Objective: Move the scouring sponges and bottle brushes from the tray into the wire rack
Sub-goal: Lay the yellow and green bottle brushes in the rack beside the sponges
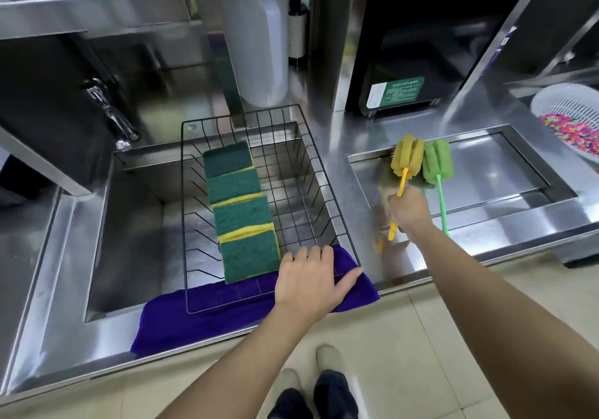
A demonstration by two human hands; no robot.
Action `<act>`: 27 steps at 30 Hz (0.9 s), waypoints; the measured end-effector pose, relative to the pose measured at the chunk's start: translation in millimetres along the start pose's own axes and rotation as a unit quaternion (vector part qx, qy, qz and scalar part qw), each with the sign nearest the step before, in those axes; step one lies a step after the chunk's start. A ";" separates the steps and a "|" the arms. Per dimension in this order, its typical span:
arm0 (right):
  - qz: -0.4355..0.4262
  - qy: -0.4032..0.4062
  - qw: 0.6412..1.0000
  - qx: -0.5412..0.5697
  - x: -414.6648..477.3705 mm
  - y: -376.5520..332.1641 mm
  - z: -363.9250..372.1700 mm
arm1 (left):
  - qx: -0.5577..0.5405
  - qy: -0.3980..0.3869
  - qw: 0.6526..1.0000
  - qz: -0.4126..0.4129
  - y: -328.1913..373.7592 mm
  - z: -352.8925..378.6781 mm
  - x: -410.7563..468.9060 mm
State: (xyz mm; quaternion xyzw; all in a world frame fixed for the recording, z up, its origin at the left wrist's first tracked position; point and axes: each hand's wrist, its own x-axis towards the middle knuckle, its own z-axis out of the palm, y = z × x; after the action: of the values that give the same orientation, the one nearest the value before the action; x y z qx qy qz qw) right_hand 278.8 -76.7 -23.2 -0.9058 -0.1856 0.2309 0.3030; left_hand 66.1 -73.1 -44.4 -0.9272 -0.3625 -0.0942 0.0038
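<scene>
A black wire rack (327,172) sits over the sink, and several green-and-yellow scouring sponges (241,211) stand in a row inside it. My left hand (308,279) rests on the rack's near right corner, fingers spread over the wire. In the steel tray (525,172) to the right, my right hand (410,212) grips the handle of a yellow bottle brush (407,158), its foam head pointing away from me. A green bottle brush (437,162) lies right beside it in the tray, its handle running past my wrist.
A purple cloth (201,315) lies under the rack's front edge and hangs over the counter. The sink (129,224) has a tap (110,110) at its back left. A white pitcher (259,39) and pump bottle (296,19) stand behind. A white colander (570,117) with colourful bits sits far right.
</scene>
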 end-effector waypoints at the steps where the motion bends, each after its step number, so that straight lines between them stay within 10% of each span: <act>1: -0.017 0.012 1.000 0.012 1.0 -3.8 -1.7 | -0.003 0.002 1.000 -0.001 -0.7 0.5 -0.5; 15: -0.262 -0.044 0.964 0.013 -43.1 -95.6 30.5 | -0.011 0.069 0.998 -0.008 -19.4 2.4 -15.1; 27: -0.189 -0.258 0.925 -0.204 -69.3 -91.3 108.1 | 0.009 0.093 0.996 0.015 -20.4 7.3 -17.7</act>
State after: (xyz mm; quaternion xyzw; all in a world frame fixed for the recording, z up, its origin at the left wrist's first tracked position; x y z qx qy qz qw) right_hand 146.4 8.7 -20.9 -0.8053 -0.4684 0.3518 0.0917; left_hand 40.9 -69.4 -56.0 -0.9198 -0.3471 -0.1768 0.0470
